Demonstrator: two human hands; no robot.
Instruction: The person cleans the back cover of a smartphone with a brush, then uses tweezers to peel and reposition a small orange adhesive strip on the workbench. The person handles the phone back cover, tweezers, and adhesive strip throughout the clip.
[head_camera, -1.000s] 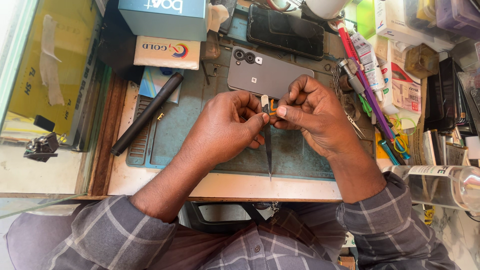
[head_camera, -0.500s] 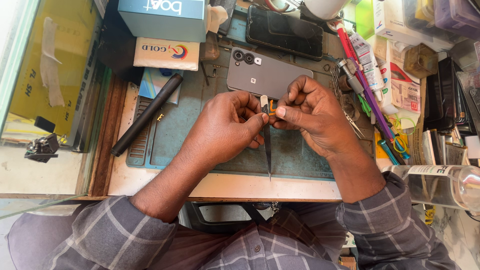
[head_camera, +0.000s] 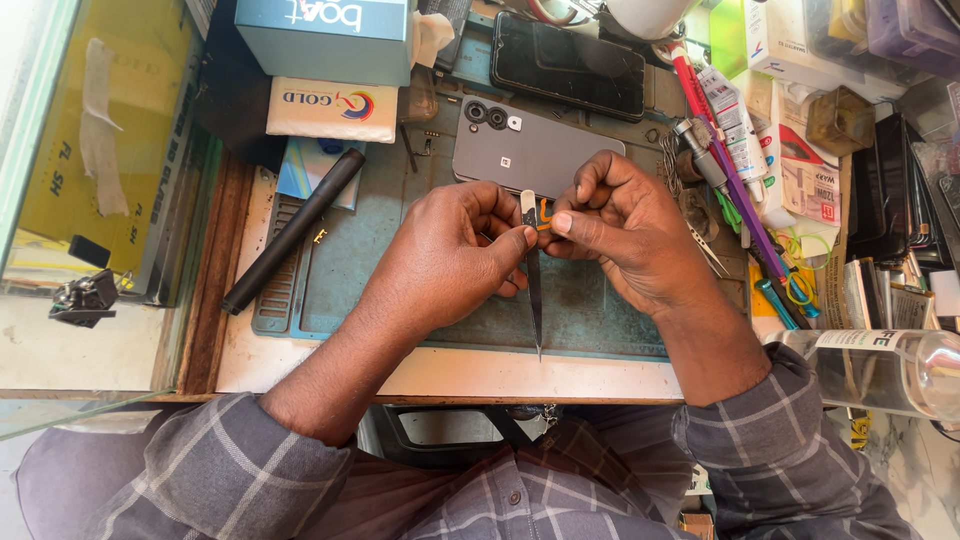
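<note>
At the far left stands a glass case (head_camera: 60, 180) with a small black clip (head_camera: 85, 297) at its foot. Next along, a black cylindrical tool (head_camera: 292, 230) lies slantwise across the left edge of the blue-green work mat (head_camera: 360, 270) that covers the tabletop (head_camera: 450, 375). Behind it sit a teal box (head_camera: 325, 35) and a cream packet (head_camera: 333, 108).

Over the middle of the mat the left hand (head_camera: 445, 255) has its fingers pressed together, thumb and forefinger pinching the upper end of a pair of tweezers (head_camera: 534, 290) whose points hang down toward the mat's near edge. The right hand (head_camera: 625, 230) meets it tip to tip, its thumb and forefinger closed on a small white and orange part (head_camera: 535, 208) held at the top of the tweezers; what the part is cannot be told at this size.

Just behind the hands a grey smartphone (head_camera: 530, 150) lies back up, its rear cover on, apart from the fingers. A second phone (head_camera: 568, 65) with a dark screen lies further back. To the right are a red pen (head_camera: 715, 130), scattered packets and a clear bottle (head_camera: 880, 370) on its side.

Judging from this, the work is at an early or middle point: the small part is being prepared in the hands, and the grey phone is not being handled.
</note>
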